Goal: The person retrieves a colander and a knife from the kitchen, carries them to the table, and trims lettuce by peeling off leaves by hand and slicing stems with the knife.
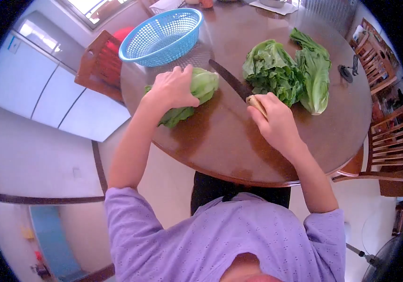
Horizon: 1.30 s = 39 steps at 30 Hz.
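My left hand (175, 87) lies over a head of lettuce (204, 84) at the left of the round table, its fingers curled around the leaves. The pale stem end points to the right and part of the head is hidden under the hand. In my right hand (276, 120) is a knife (234, 81), held by its light handle. Its dark blade points away and to the left, the tip close to the lettuce but apart from it. Beyond that hand sit a leafy bunch of greens (272, 68) and a longer lettuce (315, 77), side by side.
A blue plastic basket (138, 56) stands at the table's far left. Near the right edge lies a small black object (346, 73). Wooden chairs (389, 141) line the right side, and another chair (95, 66) is at the left. The brown tabletop (239, 155) has a rounded edge.
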{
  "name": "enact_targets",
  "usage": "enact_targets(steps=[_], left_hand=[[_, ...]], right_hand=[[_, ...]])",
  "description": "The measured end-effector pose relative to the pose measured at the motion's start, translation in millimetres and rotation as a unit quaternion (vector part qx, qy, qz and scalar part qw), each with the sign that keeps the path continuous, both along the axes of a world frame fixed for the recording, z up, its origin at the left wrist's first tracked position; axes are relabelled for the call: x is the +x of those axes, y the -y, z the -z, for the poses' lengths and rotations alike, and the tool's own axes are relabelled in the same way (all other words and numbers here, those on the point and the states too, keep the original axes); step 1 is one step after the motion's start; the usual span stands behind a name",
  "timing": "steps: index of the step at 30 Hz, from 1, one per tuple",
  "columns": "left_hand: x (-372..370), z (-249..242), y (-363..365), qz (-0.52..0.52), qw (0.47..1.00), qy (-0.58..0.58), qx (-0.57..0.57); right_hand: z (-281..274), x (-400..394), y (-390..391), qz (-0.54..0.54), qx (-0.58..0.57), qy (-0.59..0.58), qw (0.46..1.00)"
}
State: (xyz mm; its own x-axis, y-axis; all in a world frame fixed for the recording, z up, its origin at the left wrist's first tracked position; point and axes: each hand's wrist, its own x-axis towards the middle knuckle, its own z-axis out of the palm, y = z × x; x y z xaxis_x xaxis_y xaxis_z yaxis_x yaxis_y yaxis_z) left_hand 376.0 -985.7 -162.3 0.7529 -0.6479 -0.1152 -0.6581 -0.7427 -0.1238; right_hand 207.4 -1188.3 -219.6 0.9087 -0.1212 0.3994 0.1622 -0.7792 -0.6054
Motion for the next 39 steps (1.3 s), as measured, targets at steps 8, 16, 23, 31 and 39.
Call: enact_targets(steps=[8, 16, 23, 31, 39], left_hand=[[4, 2, 3, -0.008, 0.999, -0.019, 0.027], [3, 0, 4, -0.005, 0.999, -0.020, 0.027], [4, -1, 4, -0.005, 0.999, -0.031, 0.035], [4, -3, 4, -0.001, 0.999, -0.040, 0.033], [4, -6, 7, -0.002, 0.998, -0.055, 0.044]], right_hand=[[18, 3, -4, 0.004, 0.007, -0.052, 0.999], [25, 6, -7, 0.003, -0.002, -0.054, 0.999], [25, 8, -13, 0.002, -0.042, -0.084, 0.996], [16, -1, -12, 0.018, -0.085, -0.077, 0.993], [17, 18, -16, -0.012, -0.097, -0.067, 0.993]])
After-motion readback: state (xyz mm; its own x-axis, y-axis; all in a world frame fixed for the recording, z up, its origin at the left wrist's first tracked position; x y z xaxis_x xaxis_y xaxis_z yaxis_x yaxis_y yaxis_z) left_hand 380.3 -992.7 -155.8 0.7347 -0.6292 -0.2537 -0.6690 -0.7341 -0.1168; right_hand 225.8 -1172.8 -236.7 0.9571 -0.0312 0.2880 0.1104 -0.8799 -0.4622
